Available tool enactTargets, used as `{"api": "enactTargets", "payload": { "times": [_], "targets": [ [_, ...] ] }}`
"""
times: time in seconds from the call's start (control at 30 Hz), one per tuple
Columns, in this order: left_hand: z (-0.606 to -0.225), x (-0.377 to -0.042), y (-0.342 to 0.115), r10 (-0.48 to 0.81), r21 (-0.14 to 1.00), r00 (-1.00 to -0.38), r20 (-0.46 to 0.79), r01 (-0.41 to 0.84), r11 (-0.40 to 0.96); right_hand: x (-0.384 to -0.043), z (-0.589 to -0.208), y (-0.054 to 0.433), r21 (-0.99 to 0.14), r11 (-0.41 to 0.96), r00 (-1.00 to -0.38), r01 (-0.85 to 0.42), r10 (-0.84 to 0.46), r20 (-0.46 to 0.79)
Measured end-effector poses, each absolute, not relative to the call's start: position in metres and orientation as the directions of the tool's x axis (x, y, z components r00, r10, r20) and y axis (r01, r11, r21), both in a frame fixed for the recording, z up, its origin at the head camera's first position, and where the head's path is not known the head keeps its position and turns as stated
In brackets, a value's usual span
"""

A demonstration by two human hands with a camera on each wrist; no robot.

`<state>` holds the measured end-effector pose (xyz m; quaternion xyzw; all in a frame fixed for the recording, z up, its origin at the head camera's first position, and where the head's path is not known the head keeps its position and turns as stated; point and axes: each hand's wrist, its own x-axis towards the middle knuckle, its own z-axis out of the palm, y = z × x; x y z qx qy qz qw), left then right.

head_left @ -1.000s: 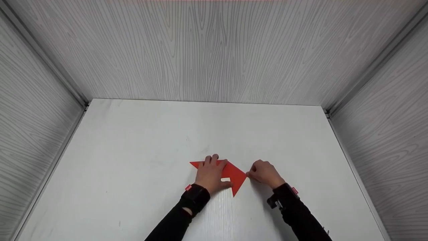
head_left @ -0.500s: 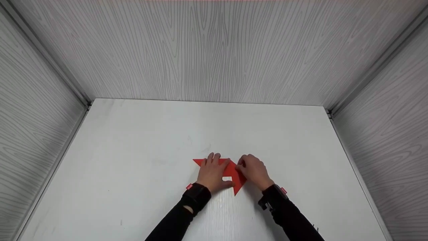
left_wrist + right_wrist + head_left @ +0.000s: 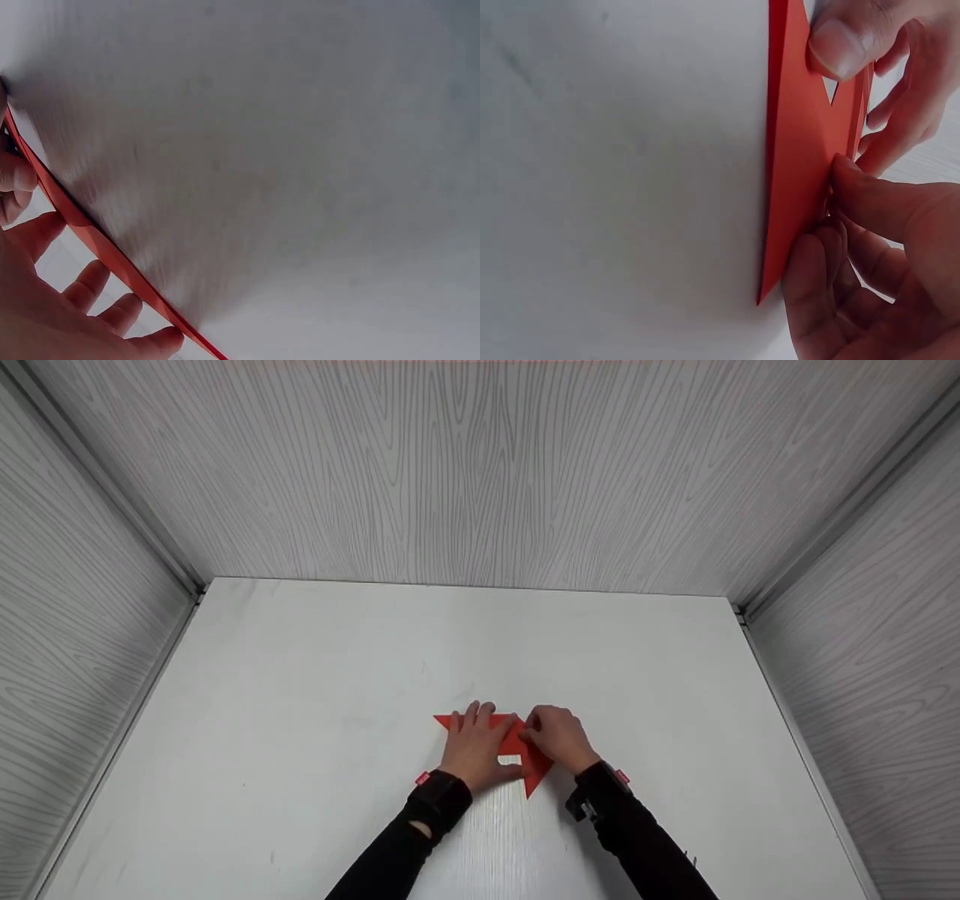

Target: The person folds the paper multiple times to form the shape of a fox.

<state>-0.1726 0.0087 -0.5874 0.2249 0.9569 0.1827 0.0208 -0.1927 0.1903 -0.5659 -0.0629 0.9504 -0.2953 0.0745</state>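
A red sheet of folded paper (image 3: 536,767) lies on the white table, with pointed corners at its left and lower right. My left hand (image 3: 472,751) rests on it with fingers spread, the thumb near the lower point. Close beside it, my right hand (image 3: 561,737) is at the upper right edge of the paper, fingers curled. In the right wrist view, the right thumb (image 3: 862,187) presses the folded paper (image 3: 799,150) with the bent fingers against it. Fingertips of the left hand touch the paper's edge (image 3: 112,255) in the left wrist view.
The white tabletop (image 3: 315,675) is bounded by a wood-grain panel (image 3: 465,472) at the back and by side panels on the left (image 3: 67,622) and right (image 3: 862,622). Black straps sit around both wrists.
My right hand has moved from the paper's right corner leftward along the upper right edge, up close to the left hand. The left hand has stayed on the paper, which has shifted barely.
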Motion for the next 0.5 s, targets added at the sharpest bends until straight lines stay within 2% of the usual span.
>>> {"api": "enactTargets", "payload": {
  "times": [0.23,0.5],
  "targets": [
    [-0.589,-0.174,-0.005,0.412,0.348,-0.91,0.036,0.398,0.849,-0.194,-0.566,0.192,-0.574,0.817,-0.975,-0.051,-0.165,-0.148],
    [-0.586,-0.18,-0.033,0.305,0.335,-0.952,0.02,0.294,0.895,-0.194,-0.561,0.194,-0.583,0.809,-0.971,-0.074,-0.191,-0.141]
  ]
}}
